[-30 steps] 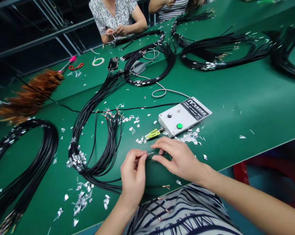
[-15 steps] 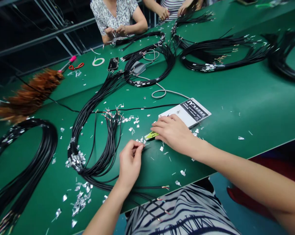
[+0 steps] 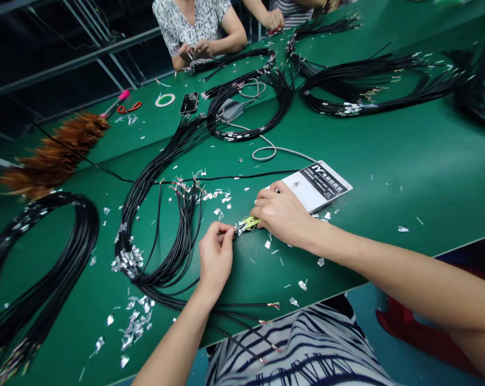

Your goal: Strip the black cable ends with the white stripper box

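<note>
My left hand (image 3: 216,257) is closed in a pinch on the end of a black cable, most of it hidden by the fingers. My right hand (image 3: 285,217) grips small yellow-green snips (image 3: 250,222), their tips pointing left at the cable end by my left fingertips. Whether the blades touch the wires cannot be made out. A bundle of black cables (image 3: 185,225) with bared wire ends lies left of my hands. Behind my right hand is a white box with a black label (image 3: 326,185).
Foil scraps (image 3: 136,324) litter the green table (image 3: 387,166). Coiled black cables (image 3: 92,230) lie at the left, more (image 3: 347,110) at the back. Tape (image 3: 164,100), red-handled scissors (image 3: 130,108) and a phone (image 3: 189,103) lie farther back. Two people work across the table.
The snips have come against the cable end at my left fingertips, and their yellow-green handles look wider apart. The whole view has shifted slightly.
</note>
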A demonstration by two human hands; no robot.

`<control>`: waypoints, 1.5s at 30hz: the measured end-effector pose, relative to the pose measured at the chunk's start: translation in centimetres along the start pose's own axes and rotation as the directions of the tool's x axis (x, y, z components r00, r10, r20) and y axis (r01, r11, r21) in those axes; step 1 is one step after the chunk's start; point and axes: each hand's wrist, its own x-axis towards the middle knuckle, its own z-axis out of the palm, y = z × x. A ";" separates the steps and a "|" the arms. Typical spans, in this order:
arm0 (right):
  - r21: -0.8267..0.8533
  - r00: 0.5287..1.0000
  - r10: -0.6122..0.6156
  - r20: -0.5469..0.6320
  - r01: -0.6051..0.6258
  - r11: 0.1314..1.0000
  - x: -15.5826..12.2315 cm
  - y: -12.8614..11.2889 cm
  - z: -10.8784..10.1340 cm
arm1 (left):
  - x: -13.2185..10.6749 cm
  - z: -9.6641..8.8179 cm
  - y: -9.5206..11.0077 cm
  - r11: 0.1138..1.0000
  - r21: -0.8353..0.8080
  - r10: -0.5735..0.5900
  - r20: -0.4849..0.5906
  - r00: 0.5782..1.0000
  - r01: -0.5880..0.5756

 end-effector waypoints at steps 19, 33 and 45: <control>0.001 1.000 0.019 0.005 -0.019 1.000 -0.5 -0.7 -0.5 | 0.7 0.9 -0.3 0.992 0.101 0.072 0.013 0.997 -0.073; 0.337 0.772 0.367 -0.518 -0.210 0.918 -10.1 -0.1 -0.4 | 0.8 0.7 -0.3 0.997 0.066 0.044 0.021 0.999 -0.046; 0.363 0.720 0.391 -0.574 -0.205 0.909 -9.6 -0.8 0.6 | 0.4 -1.3 -0.6 0.998 0.032 0.050 -0.045 0.998 -0.049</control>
